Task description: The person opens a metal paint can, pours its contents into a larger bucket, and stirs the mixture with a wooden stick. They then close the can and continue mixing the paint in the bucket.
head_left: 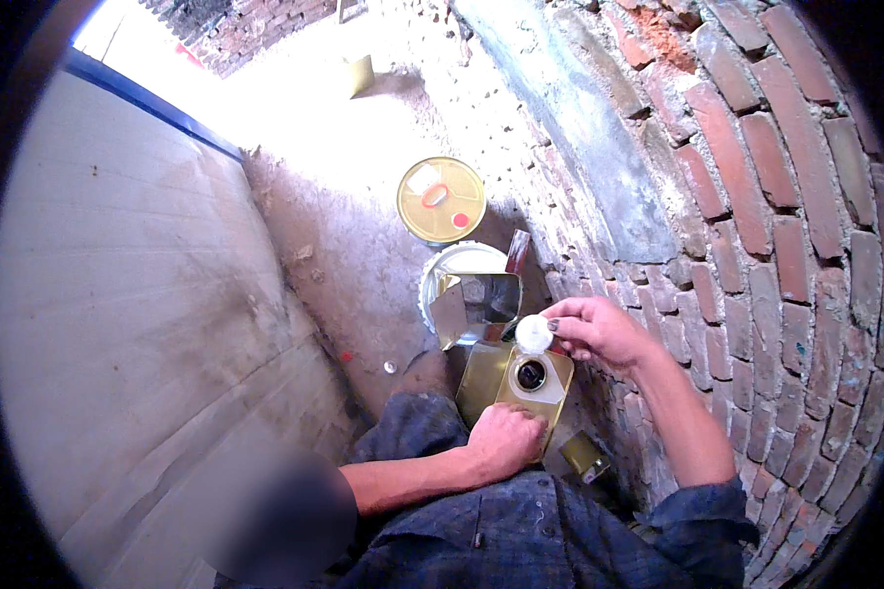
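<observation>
A gold rectangular metal can (486,378) stands in front of me, its round mouth uncovered and dark inside. My left hand (506,437) is closed at the near end of the can's top, seemingly round its handle, which the fingers hide. Just above the mouth, my right hand (599,334) pinches a white round cap (534,334) between thumb and fingers. Beyond the can, a cut-open metal tin (493,294) with shiny inner walls rests over a white bucket (428,285). What the tin contains is hard to make out.
A round gold drum (442,221) with a red cap stands behind the bucket. A dark red strip (518,251) leans beside it. A small gold tin (584,456) sits near the brick wall (746,196) at right. A pale panel (147,294) bounds the left. A white cap (391,367) lies on the floor.
</observation>
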Available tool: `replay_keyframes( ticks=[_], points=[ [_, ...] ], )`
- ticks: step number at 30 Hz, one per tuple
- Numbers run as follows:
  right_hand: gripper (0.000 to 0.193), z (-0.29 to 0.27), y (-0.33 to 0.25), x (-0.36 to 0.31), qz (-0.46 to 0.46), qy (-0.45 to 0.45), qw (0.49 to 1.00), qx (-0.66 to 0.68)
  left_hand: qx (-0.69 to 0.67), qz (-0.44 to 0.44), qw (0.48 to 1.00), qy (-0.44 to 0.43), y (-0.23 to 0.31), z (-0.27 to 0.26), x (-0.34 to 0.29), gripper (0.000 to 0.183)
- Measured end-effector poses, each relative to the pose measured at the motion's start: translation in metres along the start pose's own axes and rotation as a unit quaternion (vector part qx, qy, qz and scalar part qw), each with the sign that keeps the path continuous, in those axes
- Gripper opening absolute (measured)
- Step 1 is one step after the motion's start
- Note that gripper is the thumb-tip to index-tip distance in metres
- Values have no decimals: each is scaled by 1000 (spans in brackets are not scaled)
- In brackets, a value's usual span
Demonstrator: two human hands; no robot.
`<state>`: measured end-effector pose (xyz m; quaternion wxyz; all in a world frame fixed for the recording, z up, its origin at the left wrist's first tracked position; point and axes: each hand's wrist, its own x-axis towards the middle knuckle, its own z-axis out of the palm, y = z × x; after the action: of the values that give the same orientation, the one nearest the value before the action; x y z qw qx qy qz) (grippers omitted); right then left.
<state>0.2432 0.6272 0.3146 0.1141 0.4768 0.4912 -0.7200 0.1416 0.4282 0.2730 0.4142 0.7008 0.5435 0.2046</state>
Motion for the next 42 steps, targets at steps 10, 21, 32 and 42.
replay_keyframes(
  ticks=[10,21,32,42],
  points=[
    [17,55,52,-44,-354,253,818,-376,5,-22,1000,-13,6,-10,9,11],
    [23,61,81,-53,-369,270,658,-599,-6,-15,1000,-6,4,6,8,22],
    [36,69,87,-64,-280,328,791,-434,-6,-9,1000,-7,3,9,-1,22],
    [93,75,146,-42,73,292,954,-5,25,31,996,-83,5,22,-2,24]
  ],
)
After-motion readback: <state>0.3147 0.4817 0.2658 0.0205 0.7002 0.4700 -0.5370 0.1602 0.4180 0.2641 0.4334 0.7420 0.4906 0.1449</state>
